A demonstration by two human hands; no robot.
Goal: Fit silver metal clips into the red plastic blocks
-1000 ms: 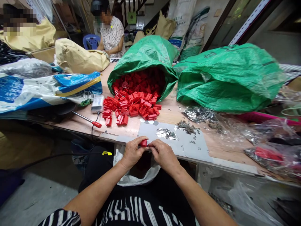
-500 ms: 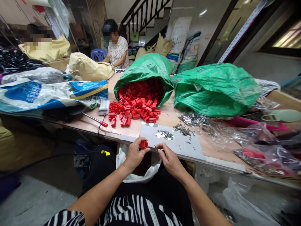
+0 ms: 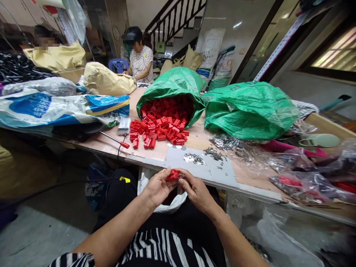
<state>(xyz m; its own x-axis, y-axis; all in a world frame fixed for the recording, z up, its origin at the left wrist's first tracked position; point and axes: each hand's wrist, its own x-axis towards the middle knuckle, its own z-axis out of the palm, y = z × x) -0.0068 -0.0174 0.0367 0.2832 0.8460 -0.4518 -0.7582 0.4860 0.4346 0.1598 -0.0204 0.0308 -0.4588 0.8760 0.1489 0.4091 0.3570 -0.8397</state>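
My left hand is closed around a small red plastic part, just in front of the table edge. At the part's right side is my right hand, its thumb and forefinger pinching a thin metal piece against it. The fingers mostly cover that metal piece, so its shape is unclear. Beyond my hands, a pile of like red parts spills from a green woven sack. Small shiny metal pieces and duller metal pieces lie on a grey sheet.
A white bag hangs open below my hands. A second green sack lies to the right, near clear plastic bags and a pale green cup. A red-handled tool lies left. A co-worker sits across the table.
My right hand has moved left, bringing the thin metal piece from a small gap away up to the red part. The left hand has turned the part slightly. The camera view has shifted a little.
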